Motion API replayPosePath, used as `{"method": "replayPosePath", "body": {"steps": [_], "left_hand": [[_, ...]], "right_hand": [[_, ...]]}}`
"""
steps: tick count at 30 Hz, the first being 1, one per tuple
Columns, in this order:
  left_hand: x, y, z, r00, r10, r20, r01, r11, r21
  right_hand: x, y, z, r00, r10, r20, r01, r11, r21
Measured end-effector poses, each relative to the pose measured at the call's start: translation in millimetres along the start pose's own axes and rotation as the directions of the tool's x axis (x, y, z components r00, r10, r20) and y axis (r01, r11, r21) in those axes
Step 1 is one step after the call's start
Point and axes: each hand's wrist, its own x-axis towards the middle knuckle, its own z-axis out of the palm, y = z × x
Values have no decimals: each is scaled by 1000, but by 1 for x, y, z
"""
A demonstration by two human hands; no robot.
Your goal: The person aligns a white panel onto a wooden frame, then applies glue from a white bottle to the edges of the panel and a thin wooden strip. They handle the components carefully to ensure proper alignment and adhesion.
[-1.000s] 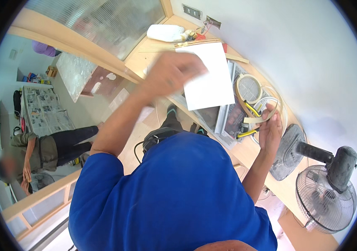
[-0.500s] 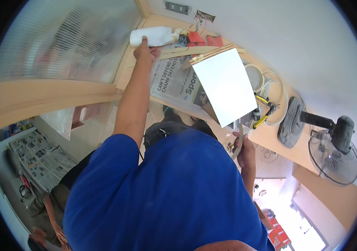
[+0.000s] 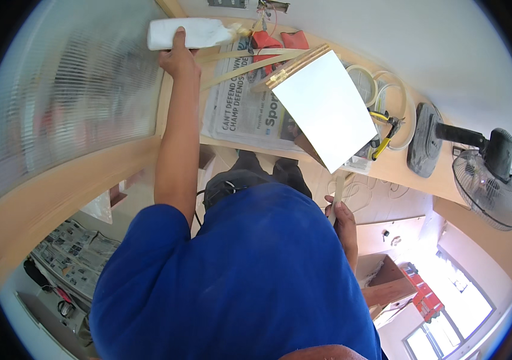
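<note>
Two grips are showing in the head view that I am monitoring remotely. My left hand (image 3: 179, 61) is clasping a white bottle (image 3: 208, 33), its tapered end pointing rightward from the thumb; I am not managing to tell whether that end is capped. If it is uncapped, a hard squeeze could be spilling contents onto the newspaper (image 3: 220, 120), lying to that grip's lower right. My right hand (image 3: 346, 227) is pinching a pale strip (image 3: 338, 195) narrowly. Just beyond this grip, a white panel (image 3: 328, 111) is overlying the bench (image 3: 394, 166); a careless strip swing could be knocking its near corner.
</note>
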Motion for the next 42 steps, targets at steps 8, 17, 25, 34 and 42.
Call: {"method": "replayPosePath", "body": {"steps": [8,17,25,34,42], "left_hand": [[-26,139,26,975,221,-12,-220,962,-162],[-168,139,65,650,-256,715,421,905,-59],[-370,74,139,-177,-431,885,803,457,383],[-553,41,118,-313,-393,865,703,517,489],[-719,-33,1,-589,-486,645,405,513,756]], "right_hand": [[3,17,8,986,-112,-126,122,990,77],[-2,50,-6,971,-154,-184,195,953,231],[-42,114,-48,849,-257,-462,461,788,409],[-116,260,-138,739,4,-674,559,554,617],[-187,325,-217,605,9,-796,761,285,582]]}}
